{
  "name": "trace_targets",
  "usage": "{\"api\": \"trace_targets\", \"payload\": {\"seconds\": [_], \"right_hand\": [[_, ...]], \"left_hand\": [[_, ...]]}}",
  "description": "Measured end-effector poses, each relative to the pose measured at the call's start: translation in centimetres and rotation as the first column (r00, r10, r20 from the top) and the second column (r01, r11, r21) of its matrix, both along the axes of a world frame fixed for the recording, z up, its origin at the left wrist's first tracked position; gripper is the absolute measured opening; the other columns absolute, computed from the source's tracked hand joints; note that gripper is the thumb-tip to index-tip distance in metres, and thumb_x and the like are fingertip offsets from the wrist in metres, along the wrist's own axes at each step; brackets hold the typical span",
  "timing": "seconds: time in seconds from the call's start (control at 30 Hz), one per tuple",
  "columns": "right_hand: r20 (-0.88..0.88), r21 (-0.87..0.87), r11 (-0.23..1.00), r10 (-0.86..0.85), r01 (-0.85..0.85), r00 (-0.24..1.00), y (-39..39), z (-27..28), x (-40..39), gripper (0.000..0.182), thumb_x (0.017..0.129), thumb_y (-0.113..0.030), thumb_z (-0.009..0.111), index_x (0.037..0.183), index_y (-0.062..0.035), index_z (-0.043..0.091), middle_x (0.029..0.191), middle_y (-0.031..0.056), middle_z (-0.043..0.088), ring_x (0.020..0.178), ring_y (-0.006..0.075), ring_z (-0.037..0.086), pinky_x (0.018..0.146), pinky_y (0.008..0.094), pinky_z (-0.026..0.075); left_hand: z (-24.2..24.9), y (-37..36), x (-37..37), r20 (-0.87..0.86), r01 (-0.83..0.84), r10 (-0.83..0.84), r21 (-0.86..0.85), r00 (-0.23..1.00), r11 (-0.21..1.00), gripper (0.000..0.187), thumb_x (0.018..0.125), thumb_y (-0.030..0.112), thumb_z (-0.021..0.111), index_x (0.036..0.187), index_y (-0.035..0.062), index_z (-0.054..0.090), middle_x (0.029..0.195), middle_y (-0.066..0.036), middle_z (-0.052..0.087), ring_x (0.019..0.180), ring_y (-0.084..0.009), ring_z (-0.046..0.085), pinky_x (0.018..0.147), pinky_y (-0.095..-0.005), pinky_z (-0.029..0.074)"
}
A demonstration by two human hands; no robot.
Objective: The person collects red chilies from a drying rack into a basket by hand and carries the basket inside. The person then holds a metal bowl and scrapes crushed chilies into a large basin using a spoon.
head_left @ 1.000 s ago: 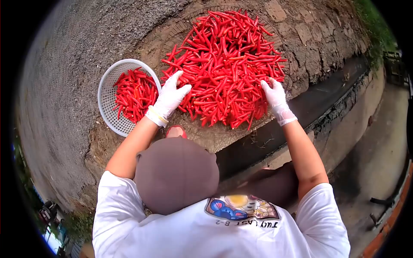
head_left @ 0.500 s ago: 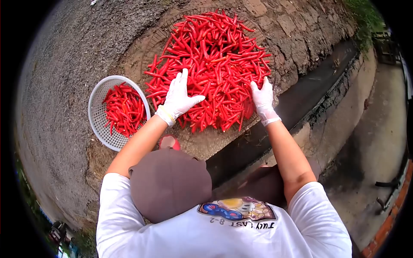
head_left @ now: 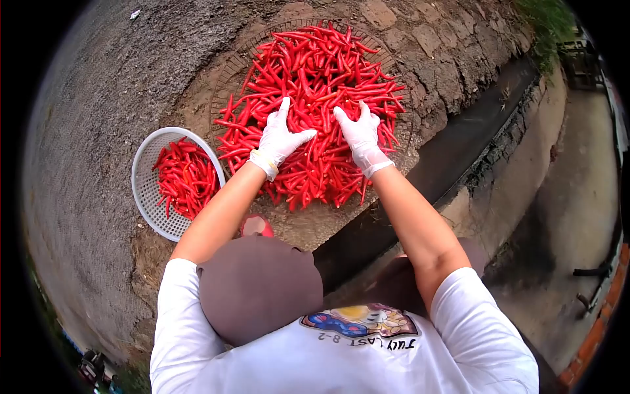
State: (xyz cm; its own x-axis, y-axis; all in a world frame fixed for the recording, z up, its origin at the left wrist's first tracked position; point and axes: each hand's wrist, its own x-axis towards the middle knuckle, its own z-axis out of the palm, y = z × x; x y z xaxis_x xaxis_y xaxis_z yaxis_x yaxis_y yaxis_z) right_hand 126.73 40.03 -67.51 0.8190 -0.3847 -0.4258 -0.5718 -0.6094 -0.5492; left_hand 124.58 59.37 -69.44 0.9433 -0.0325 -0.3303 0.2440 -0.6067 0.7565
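A broad heap of red chili peppers (head_left: 315, 72) covers a round wire rack (head_left: 226, 85) on the ground ahead of me. My left hand (head_left: 278, 139), in a thin white glove, rests on the left part of the heap with thumb and fingers spread. To its right, my right hand (head_left: 361, 134), gloved too, lies over the middle of the peppers with its thumb held apart. Some fingertips are partly sunk among the peppers. No pepper shows clearly gripped in either hand. A grey plastic basket (head_left: 146, 190) with more chili peppers stands to the left of my left forearm.
Rough gravel ground (head_left: 98, 131) spreads out on the left. A dark ditch (head_left: 459, 161) runs diagonally close by on the right, with a concrete strip (head_left: 577, 157) beyond it. Cracked stony earth (head_left: 426, 59) borders the rack at the back. My knee (head_left: 259, 282) is in front.
My right hand has moved left from the heap's right edge to over its middle, closer to my left hand. The left hand stays nearly in place. The view has shifted slightly.
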Motion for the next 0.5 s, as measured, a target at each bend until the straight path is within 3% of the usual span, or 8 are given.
{"api": "trace_targets", "payload": {"seconds": [0.1, 0.17, 0.23, 0.3, 0.37, 0.43, 0.5], "right_hand": [[0.055, 0.115, 0.993, 0.034, -0.040, 0.998, 4.2, 0.2, 0.6, 0.089, 0.075, -0.053, 0.069, 0.142, -0.0055, 0.035, 0.141, 0.0293, 0.031, 0.128, 0.0438, 0.038, 0.105, 0.0437, 0.036], [0.028, 0.176, 0.978, 0.105, -0.109, 0.994, 6.2, 1.8, 1.3, 0.087, 0.077, -0.053, 0.066, 0.142, -0.0041, 0.034, 0.140, 0.0297, 0.031, 0.129, 0.0431, 0.037, 0.106, 0.0436, 0.035], [0.055, 0.266, 0.952, 0.141, -0.150, 0.989, 6.8, 3.1, 1.7, 0.084, 0.081, -0.052, 0.062, 0.144, -0.0039, 0.032, 0.144, 0.0299, 0.028, 0.133, 0.0416, 0.033, 0.109, 0.0418, 0.032], [0.040, 0.246, 0.923, 0.296, -0.296, 0.954, 5.2, 3.8, 2.2, 0.083, 0.082, -0.051, 0.061, 0.145, -0.0058, 0.031, 0.144, 0.0278, 0.031, 0.135, 0.0390, 0.032, 0.110, 0.0407, 0.031], [0.057, 0.018, 0.911, 0.410, -0.411, 0.910, 2.0, 4.6, 2.4, 0.068, 0.084, -0.046, 0.060, 0.137, -0.0070, 0.044, 0.138, 0.0235, 0.042, 0.130, 0.0350, 0.041, 0.107, 0.0395, 0.035], [0.084, -0.117, 0.933, 0.352, -0.341, 0.932, -2.0, 3.9, 3.0, 0.051, 0.084, -0.040, 0.062, 0.122, -0.0064, 0.059, 0.122, 0.0195, 0.056, 0.117, 0.0337, 0.052, 0.097, 0.0415, 0.043], [0.155, -0.295, 0.905, 0.363, -0.308, 0.919, -6.0, 1.7, 3.8, 0.046, 0.084, -0.034, 0.062, 0.121, -0.0062, 0.059, 0.124, 0.0200, 0.055, 0.114, 0.0356, 0.052, 0.096, 0.0433, 0.043]], "left_hand": [[-0.5, 0.2, -0.2, 0.004, -0.005, 0.004, 0.009, 1.000, 1.000, 0.111, 0.064, 0.045, 0.082, 0.147, 0.0018, 0.022, 0.136, -0.029, 0.041, 0.128, -0.0387, 0.040, 0.107, -0.0410, 0.034], [-0.1, 0.3, 0.0, -0.053, -0.045, 0.039, -0.106, 0.998, 0.993, 0.104, 0.070, 0.039, 0.080, 0.147, -0.0002, 0.022, 0.140, -0.027, 0.037, 0.132, -0.0366, 0.036, 0.109, -0.0406, 0.030], [0.0, 0.5, -0.2, -0.090, -0.080, 0.070, -0.117, 0.994, 0.990, 0.099, 0.072, 0.035, 0.078, 0.147, 0.0018, 0.022, 0.143, -0.027, 0.034, 0.135, -0.0356, 0.033, 0.110, -0.0400, 0.029], [-0.4, 0.8, -0.2, -0.119, -0.097, 0.075, -0.189, 0.990, 0.977, 0.097, 0.074, 0.034, 0.077, 0.148, 0.0036, 0.022, 0.144, -0.026, 0.032, 0.136, -0.0356, 0.032, 0.111, -0.0396, 0.028], [-1.0, 1.2, -0.1, -0.129, -0.101, 0.073, -0.221, 0.989, 0.970, 0.096, 0.074, 0.032, 0.076, 0.148, 0.0053, 0.022, 0.145, -0.026, 0.032, 0.136, -0.0356, 0.031, 0.111, -0.0393, 0.028], [-1.6, 1.3, -0.1, -0.124, -0.085, 0.059, -0.215, 0.990, 0.973, 0.094, 0.075, 0.031, 0.076, 0.148, 0.0067, 0.022, 0.145, -0.026, 0.032, 0.136, -0.0358, 0.031, 0.112, -0.0391, 0.028], [-0.4, 1.1, 0.0, -0.147, -0.085, 0.058, -0.182, 0.987, 0.980, 0.093, 0.075, 0.030, 0.075, 0.148, 0.0063, 0.022, 0.145, -0.026, 0.031, 0.136, -0.0362, 0.031, 0.112, -0.0392, 0.028]]}}
